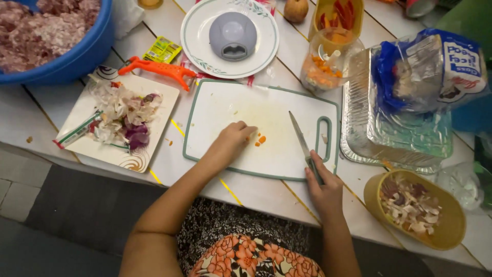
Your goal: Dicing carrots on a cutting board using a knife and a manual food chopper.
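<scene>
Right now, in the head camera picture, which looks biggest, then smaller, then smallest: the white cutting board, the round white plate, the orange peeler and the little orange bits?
1. White cutting board, clearly largest.
2. Round white plate.
3. Orange peeler.
4. Little orange bits, beside the left hand, smallest by far.

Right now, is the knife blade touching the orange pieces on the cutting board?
Apart. The head view shows bare white board between the knife, held in the right hand, and the orange pieces by the left hand.
</scene>
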